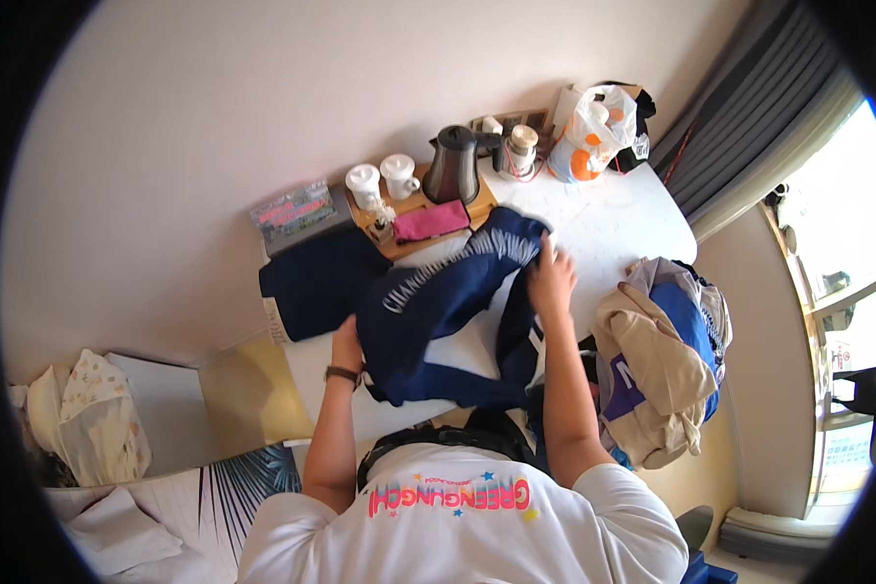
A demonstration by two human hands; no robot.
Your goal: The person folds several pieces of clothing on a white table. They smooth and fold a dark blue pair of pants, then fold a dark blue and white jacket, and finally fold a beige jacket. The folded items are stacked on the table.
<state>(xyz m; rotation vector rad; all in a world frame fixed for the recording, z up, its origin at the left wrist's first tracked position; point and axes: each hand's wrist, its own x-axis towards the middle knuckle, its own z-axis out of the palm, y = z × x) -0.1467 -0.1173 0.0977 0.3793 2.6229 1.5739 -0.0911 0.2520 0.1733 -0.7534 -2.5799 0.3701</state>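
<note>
A navy blue garment (438, 292) with white lettering is bunched over the white table in front of me, its lower part hanging towards the near edge. My left hand (347, 344), with a dark band on the wrist, grips its left side. At its right edge, my right hand (552, 281) touches the fabric; motion blurs the fingers, so I cannot tell whether they hold it. Left of the garment lies a folded dark navy cloth item (321, 285) with a pale printed edge.
A wooden tray (485, 208) at the back holds two lidded white cups (381, 180), an electric kettle (452, 164) and a pink pouch (431, 221). Behind right stands a plastic bag (591, 135). Clothes (657, 350) are heaped at the right edge. A chair (255, 394) stands left.
</note>
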